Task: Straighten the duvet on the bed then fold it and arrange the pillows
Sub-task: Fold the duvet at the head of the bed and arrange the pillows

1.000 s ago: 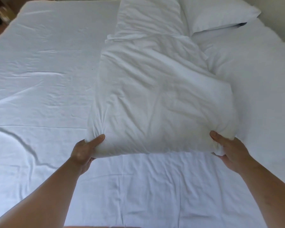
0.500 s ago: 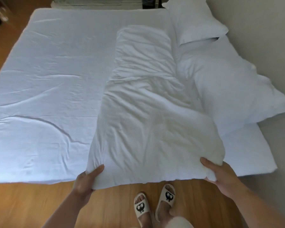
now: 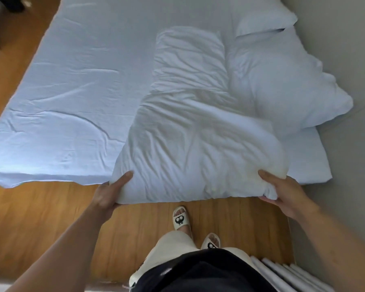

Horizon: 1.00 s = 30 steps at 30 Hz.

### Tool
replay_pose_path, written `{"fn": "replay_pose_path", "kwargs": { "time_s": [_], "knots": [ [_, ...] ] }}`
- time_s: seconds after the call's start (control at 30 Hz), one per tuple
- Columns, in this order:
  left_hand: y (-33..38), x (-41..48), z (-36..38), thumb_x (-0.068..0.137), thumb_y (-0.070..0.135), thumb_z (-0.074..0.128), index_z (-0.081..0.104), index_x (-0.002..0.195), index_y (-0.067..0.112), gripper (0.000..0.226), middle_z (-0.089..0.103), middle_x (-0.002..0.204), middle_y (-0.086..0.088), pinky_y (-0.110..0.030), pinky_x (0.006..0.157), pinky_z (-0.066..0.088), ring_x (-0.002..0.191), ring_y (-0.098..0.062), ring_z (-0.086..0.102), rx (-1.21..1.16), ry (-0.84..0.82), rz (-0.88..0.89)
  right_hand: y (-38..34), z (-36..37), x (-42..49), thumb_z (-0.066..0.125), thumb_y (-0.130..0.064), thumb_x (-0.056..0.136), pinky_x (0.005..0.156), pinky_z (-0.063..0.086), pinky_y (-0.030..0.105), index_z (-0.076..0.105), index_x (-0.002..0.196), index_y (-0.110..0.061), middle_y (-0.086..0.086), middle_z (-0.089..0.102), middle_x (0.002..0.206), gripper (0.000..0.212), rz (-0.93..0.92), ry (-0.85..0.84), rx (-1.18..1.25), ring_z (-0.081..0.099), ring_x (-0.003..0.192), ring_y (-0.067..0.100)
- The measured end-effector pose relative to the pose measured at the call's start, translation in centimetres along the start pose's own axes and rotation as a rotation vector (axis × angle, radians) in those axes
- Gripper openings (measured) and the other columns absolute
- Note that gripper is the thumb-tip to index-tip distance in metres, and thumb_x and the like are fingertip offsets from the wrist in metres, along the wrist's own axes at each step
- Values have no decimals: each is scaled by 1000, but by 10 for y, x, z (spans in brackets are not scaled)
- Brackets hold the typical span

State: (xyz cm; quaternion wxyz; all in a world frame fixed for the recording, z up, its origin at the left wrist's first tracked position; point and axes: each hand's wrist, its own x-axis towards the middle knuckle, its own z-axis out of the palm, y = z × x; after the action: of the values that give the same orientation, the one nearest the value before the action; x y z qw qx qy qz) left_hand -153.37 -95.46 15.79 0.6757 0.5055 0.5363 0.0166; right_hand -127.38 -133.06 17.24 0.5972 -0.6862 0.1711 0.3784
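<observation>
At the near edge of the bed [image 3: 72, 114], the folded duvet [image 3: 194, 131] lay as a long, crumpled white strip running from near to far over the right half of the mattress. Its near end hung past the mattress edge, above the wooden floor [image 3: 40, 218]. The left hand [image 3: 109, 194] gripped the duvet's near left corner, thumb laid flat on top and the other fingers tucked out of sight beneath the fabric. The right hand [image 3: 282, 192] held the near right corner the same way, thumb pressed into the bunched, puffy top and fingers curled under the edge. Just right of the duvet, a large pillow [image 3: 287, 87] touched its side and jutted over the bed's right edge toward the grey wall [image 3: 346, 60]. A second pillow [image 3: 263, 17] lay beyond it at the far right corner. Below the duvet's near edge, two white slippers [image 3: 180, 218] with cartoon faces stood on the floor.
</observation>
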Motion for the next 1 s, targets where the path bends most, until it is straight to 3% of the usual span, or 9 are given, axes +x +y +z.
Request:
{"fn": "replay_pose_path", "kwargs": {
  "time_s": [0.27, 0.4, 0.47, 0.53, 0.6, 0.7, 0.8, 0.87, 1.0],
  "knots": [
    [2, -95, -18, 60, 52, 91, 69, 117, 8, 75, 78, 108, -4, -48, 83, 60, 99, -25, 75, 129, -70, 149, 2, -31, -78, 88, -49, 61, 84, 60, 47, 65, 122, -25, 1, 73, 117, 70, -55, 4, -69, 69, 105, 27],
    [22, -117, -25, 68, 48, 87, 71, 116, 12, 63, 78, 110, -3, -54, 87, 58, 101, -25, 74, 227, -118, 251, -14, -39, -93, 87, -75, 12, 66, 59, 37, 70, 110, -24, 2, 77, 103, 111, -92, 51, -158, 72, 95, 30],
    [43, -121, -26, 76, 39, 84, 76, 110, 16, 42, 78, 108, -3, -56, 89, 57, 100, -25, 74, 266, -126, 316, -28, -40, -95, 83, -78, 4, 63, 55, 35, 72, 107, -19, 5, 79, 96, 119, -132, 58, -184, 72, 89, 32],
    [68, -118, -26, 72, 39, 86, 80, 102, 22, 35, 78, 106, -4, -53, 86, 57, 99, -25, 75, 293, -135, 377, -48, -36, -95, 83, -79, 8, 59, 51, 35, 72, 103, -15, 10, 77, 93, 115, -192, 48, -199, 69, 83, 33],
    [96, -111, -25, 58, 50, 87, 80, 98, 30, 45, 79, 103, -3, -47, 81, 57, 93, -22, 75, 339, -133, 441, -74, -30, -90, 85, -73, 30, 61, 47, 37, 72, 105, -12, 11, 75, 92, 97, -248, 20, -195, 65, 81, 32],
    [145, -85, -25, 47, 60, 81, 77, 90, 32, 52, 77, 84, -3, -38, 72, 52, 71, -21, 69, 487, -81, 528, -121, -14, -73, 80, -65, 49, 57, 38, 36, 74, 104, -7, 13, 72, 82, 80, -338, 8, -186, 61, 71, 31],
    [201, -45, -17, 43, 57, 84, 75, 84, 22, 55, 71, 79, -15, -36, 67, 46, 59, -13, 56, 490, -77, 586, -172, 7, -40, 83, -70, 41, 51, 34, 31, 73, 99, -4, 19, 68, 71, 87, -428, 57, -182, 56, 55, 29],
    [241, -8, -9, 41, 54, 85, 76, 85, 24, 54, 71, 73, -6, -35, 65, 43, 59, -11, 56, 438, -87, 608, -207, 22, -15, 80, -77, 43, 52, 33, 30, 71, 92, 0, 19, 61, 61, 91, -474, 93, -177, 51, 51, 26],
    [322, 76, 10, 32, 63, 94, 78, 97, 23, 78, 78, 95, -9, -45, 76, 47, 82, -27, 69, 277, -122, 636, -277, 57, 42, 73, -92, 26, 60, 42, 33, 71, 91, -3, 12, 65, 70, 110, -544, 119, -184, 55, 65, 24]
  ]
}}
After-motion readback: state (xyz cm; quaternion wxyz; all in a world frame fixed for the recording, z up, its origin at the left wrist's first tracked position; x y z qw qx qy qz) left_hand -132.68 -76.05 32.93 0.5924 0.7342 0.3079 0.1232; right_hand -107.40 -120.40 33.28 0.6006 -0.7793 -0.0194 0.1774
